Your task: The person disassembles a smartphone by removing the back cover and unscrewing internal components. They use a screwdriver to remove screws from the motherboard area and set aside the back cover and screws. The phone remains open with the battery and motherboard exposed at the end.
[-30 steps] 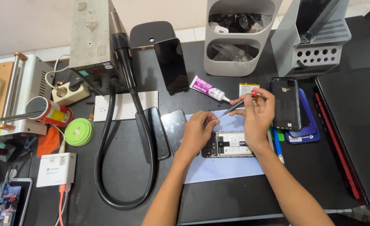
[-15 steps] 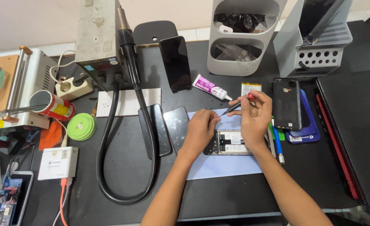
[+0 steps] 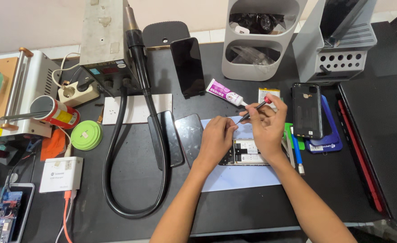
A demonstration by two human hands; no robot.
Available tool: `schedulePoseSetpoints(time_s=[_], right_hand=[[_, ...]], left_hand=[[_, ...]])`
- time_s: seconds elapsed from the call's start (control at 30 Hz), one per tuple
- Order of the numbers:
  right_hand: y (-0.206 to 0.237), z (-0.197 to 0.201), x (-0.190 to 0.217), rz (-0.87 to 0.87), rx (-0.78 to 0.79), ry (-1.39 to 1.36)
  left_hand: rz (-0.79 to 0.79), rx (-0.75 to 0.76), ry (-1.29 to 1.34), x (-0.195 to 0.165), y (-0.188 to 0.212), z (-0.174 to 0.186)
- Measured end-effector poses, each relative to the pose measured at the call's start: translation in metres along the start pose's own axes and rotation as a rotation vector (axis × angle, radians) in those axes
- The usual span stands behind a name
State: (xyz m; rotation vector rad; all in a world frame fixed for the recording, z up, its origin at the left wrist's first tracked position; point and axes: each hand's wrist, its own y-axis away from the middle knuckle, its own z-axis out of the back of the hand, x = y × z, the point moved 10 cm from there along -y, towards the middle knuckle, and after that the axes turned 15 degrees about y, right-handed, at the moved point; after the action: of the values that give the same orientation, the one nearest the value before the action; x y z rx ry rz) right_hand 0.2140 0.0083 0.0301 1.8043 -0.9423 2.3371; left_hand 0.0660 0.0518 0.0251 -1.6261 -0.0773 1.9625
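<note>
An opened phone [image 3: 248, 152] lies on a pale blue mat [image 3: 241, 177] in the middle of the black table, its insides and a white battery label showing. My left hand [image 3: 217, 138] rests on the phone's left end, fingers curled and pressing it down. My right hand [image 3: 268, 123] holds a thin screwdriver [image 3: 252, 111] with a red cap, its tip slanting down to the left toward the phone's upper edge, close to my left fingertips. A small white and purple glue tube [image 3: 225, 92] lies just beyond the hands.
A hot-air station [image 3: 103, 42] with a black hose [image 3: 156, 135] stands at the back left. Dark phone screens [image 3: 189, 67] and a back cover [image 3: 306, 110] lie around the mat. Grey organisers [image 3: 261, 38] at the back, a green round case [image 3: 86, 135] on the left, a laptop [image 3: 378, 135] on the right.
The view has shifted slightly. Both hands stay over the phone; the right hand has tilted the screwdriver a little, with its tip kept near the phone's upper edge.
</note>
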Motion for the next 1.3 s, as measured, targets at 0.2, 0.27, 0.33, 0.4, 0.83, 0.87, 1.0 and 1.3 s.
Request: schedulePoseSetpoints(time_s=[0.2,0.27,0.33,0.4,0.83,0.87,1.0,1.3], right_hand=[[-0.006,0.016,-0.024,-0.231,-0.093,-0.105],[-0.009,0.019,-0.029,-0.280,-0.113,-0.125],[-0.010,0.023,-0.033,-0.307,-0.137,-0.140],[-0.012,0.029,-0.035,-0.307,-0.170,-0.150],[-0.019,0.046,-0.037,-0.282,-0.236,-0.135],[-0.019,0.045,-0.037,-0.279,-0.233,-0.131],[-0.019,0.047,-0.034,-0.250,-0.235,-0.110],[-0.017,0.043,-0.035,-0.271,-0.226,-0.108]], left_hand=[[0.089,-0.004,0.129,0.000,-0.002,0.000],[0.019,0.012,0.067,-0.012,-0.004,0.004],[0.013,0.060,0.022,-0.018,-0.006,0.009],[0.066,0.142,-0.004,-0.016,-0.008,0.015],[0.133,0.550,-0.217,-0.009,0.013,-0.018],[0.121,0.512,-0.200,-0.010,0.011,-0.016],[0.060,0.402,-0.187,-0.013,0.005,-0.012],[0.012,0.332,-0.083,-0.014,0.000,-0.002]])
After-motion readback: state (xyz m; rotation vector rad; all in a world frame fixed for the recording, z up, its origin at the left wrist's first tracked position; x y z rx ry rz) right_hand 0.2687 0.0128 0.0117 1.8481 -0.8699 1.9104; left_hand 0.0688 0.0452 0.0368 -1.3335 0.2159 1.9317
